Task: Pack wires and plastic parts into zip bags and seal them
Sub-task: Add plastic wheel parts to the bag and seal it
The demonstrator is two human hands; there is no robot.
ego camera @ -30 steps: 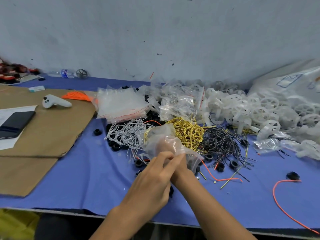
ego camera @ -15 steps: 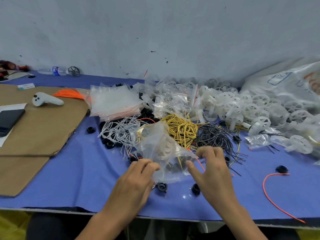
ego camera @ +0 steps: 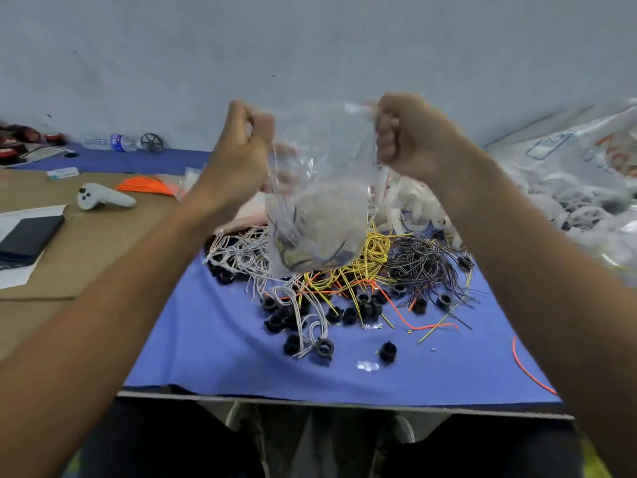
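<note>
A clear zip bag (ego camera: 319, 215) hangs in the air above the table, with wires and pale plastic parts showing blurred in its lower half. My left hand (ego camera: 238, 157) grips its top left corner and my right hand (ego camera: 410, 139) grips its top right corner, both with curled fingers. Under the bag lie piles of white wires (ego camera: 241, 253), yellow wires (ego camera: 374, 246) and black wires (ego camera: 427, 260). Several black plastic rings (ego camera: 324, 348) are scattered on the blue cloth (ego camera: 213, 350). White plastic wheels (ego camera: 582, 201) are heaped at the right.
Brown cardboard (ego camera: 86, 243) covers the table's left, holding a white controller (ego camera: 100, 198), a dark phone (ego camera: 27, 236) and orange wires (ego camera: 144, 184). A water bottle (ego camera: 117, 142) lies by the wall. A large white sack (ego camera: 565, 157) stands at the right. A loose orange wire (ego camera: 531, 370) trails near the front edge.
Both hands have lifted the bag from the table up in front of the wall and now hold it by its top corners. The camera has tilted down, showing the table's front edge.
</note>
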